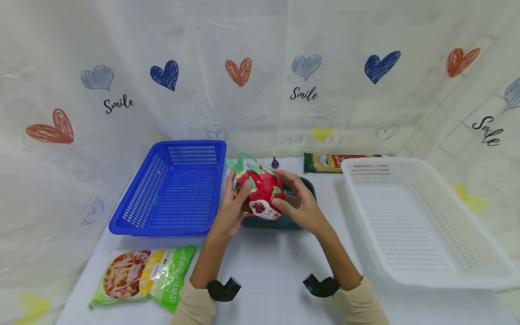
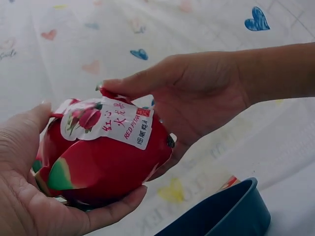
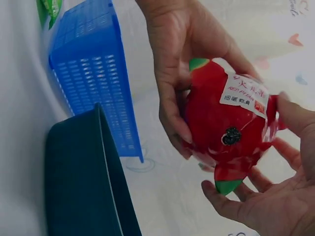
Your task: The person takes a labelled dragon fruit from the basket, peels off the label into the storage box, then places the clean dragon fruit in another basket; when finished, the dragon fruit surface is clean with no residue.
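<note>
Both hands hold a red dragon fruit (image 1: 262, 189) with green scales and a white label above a dark teal tray (image 1: 284, 222) in the middle of the table. My left hand (image 1: 236, 198) cups its left side and underside, thumb on the front. My right hand (image 1: 294, 201) curls round its right side, thumb near the label. In the left wrist view the dragon fruit (image 2: 106, 162) lies in the left hand (image 2: 29, 196), the right hand (image 2: 197, 98) behind it. In the right wrist view the dragon fruit (image 3: 221, 123) sits between both hands beside the tray (image 3: 83, 182).
A blue slotted basket (image 1: 174, 189) stands left of the tray and a white slotted basket (image 1: 406, 216) to the right. A green and yellow snack bag (image 1: 142, 275) lies front left. A green packet (image 1: 329, 162) and a small purple object (image 1: 275, 162) lie at the back.
</note>
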The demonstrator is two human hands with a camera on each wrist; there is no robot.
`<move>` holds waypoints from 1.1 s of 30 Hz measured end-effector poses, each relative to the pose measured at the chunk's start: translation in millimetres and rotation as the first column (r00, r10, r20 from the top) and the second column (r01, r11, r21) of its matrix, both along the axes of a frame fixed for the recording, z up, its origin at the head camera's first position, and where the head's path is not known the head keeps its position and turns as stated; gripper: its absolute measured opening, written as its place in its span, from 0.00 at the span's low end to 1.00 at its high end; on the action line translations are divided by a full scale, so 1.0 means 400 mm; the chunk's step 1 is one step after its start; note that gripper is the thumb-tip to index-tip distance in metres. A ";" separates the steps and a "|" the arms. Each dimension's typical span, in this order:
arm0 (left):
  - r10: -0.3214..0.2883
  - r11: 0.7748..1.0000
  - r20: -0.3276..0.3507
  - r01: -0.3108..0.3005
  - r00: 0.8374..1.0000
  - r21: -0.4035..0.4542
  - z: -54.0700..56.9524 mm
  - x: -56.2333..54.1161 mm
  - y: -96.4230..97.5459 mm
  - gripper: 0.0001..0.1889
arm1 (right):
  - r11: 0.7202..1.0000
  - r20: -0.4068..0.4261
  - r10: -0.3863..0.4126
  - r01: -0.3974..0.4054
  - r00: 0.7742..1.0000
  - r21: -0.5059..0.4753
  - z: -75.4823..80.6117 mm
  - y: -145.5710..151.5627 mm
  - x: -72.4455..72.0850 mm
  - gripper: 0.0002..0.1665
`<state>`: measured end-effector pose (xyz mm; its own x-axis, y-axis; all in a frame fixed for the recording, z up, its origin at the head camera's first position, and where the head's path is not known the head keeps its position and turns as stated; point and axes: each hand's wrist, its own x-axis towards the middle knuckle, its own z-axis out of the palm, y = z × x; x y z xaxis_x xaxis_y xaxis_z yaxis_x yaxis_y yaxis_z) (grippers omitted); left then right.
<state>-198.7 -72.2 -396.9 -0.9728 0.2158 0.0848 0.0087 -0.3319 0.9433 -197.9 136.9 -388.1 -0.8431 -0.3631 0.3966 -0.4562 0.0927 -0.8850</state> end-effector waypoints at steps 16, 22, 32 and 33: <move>-0.018 0.980 0.205 -0.023 0.979 0.200 0.001 -0.002 0.023 0.33 | 0.995 -0.044 -0.007 0.003 0.999 -0.099 0.003 -0.014 0.011 0.24; -0.084 0.945 0.265 -0.008 0.961 0.327 0.001 -0.001 0.027 0.32 | 0.982 0.088 -0.069 0.083 0.994 -0.168 0.008 -0.011 0.006 0.26; -0.045 0.937 0.174 -0.019 0.984 0.348 0.008 -0.014 0.038 0.29 | 0.946 0.159 -0.294 0.311 0.943 -0.094 0.020 0.003 0.018 0.16; -0.036 0.937 0.175 -0.028 0.984 0.349 0.011 -0.015 0.039 0.29 | 0.950 0.146 -0.290 0.303 0.946 -0.078 0.021 0.007 0.019 0.16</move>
<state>-204.7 -56.7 -392.5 -0.9781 0.2077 -0.0164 -0.1485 -0.6397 0.7542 -190.4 139.5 -379.6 -0.9537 -0.0534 0.2961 -0.3005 0.1153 -0.9468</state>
